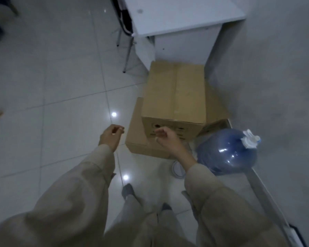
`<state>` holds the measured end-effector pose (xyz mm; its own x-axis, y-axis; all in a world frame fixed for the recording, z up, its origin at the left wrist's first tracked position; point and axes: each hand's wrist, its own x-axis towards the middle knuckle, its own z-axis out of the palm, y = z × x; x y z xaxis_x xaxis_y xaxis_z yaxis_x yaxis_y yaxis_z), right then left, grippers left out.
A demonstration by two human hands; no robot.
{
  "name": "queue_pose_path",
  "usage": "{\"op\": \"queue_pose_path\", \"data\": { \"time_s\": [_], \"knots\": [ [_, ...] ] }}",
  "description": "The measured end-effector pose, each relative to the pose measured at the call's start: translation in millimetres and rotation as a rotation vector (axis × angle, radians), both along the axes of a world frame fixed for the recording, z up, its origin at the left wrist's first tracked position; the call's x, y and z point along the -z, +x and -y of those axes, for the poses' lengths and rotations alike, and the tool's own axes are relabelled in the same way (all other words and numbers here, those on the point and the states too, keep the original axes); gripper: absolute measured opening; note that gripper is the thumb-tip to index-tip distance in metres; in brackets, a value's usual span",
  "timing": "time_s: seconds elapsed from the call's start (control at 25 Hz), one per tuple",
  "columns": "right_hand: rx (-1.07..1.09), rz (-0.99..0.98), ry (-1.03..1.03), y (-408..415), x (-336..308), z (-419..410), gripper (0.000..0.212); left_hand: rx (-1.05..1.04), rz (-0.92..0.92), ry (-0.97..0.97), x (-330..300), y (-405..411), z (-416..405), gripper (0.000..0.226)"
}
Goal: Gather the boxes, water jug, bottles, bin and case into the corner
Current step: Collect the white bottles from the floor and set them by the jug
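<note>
A tall cardboard box [175, 93] sits on top of a flatter cardboard box [137, 138] beside the wall, just in front of a white desk. A blue water jug [228, 152] with a white cap stands to the right of the boxes, against the wall. My left hand [111, 136] hovers over the floor left of the lower box, fingers loosely curled and holding nothing. In front of the upper box's near face, my right hand [165, 138] is also loosely curled and empty. No bottles, bin or case are in view.
The white desk [182, 16] stands at the far end, with a chair leg [128, 52] beside it. A grey wall [275, 77] runs along the right. A round white object [177, 171] lies on the floor near my right arm. Glossy tiled floor [52, 104] spreads left.
</note>
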<state>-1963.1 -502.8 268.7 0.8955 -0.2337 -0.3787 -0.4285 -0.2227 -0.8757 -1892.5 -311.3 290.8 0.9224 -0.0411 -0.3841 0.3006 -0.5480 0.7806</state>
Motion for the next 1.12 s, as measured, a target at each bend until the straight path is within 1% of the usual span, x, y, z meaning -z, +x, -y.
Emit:
{"op": "queue_pose_path", "data": {
  "time_s": [0.08,0.16,0.36,0.52,0.64,0.88,0.96,1.12],
  "knots": [
    [-0.092,-0.003,-0.02,28,-6,-31,0.026,-0.118,0.0,0.003,-6,14,-44,0.015],
    [-0.14,-0.015,-0.014,53,-9,-59,0.026,-0.196,-0.009,0.017,-8,30,-83,0.018],
    [-0.193,-0.001,0.007,106,-16,-122,0.024,-0.292,-0.025,0.059,-12,68,-157,0.021],
    [-0.228,0.073,-0.045,150,-21,-163,0.021,-0.357,0.003,0.061,-20,97,-206,0.021],
    [-0.268,0.108,-0.081,185,-25,-196,0.019,-0.415,0.03,0.065,-25,116,-239,0.022],
    [-0.39,0.128,-0.085,253,-28,-252,0.019,-0.529,0.045,0.104,-25,150,-293,0.023],
    [-0.422,0.124,-0.084,285,-22,-268,0.019,-0.566,0.036,0.141,-22,169,-307,0.023],
    [-0.47,0.138,-0.085,361,-15,-295,0.019,-0.569,0.0,0.181,-14,225,-333,0.026]
  ]
}}
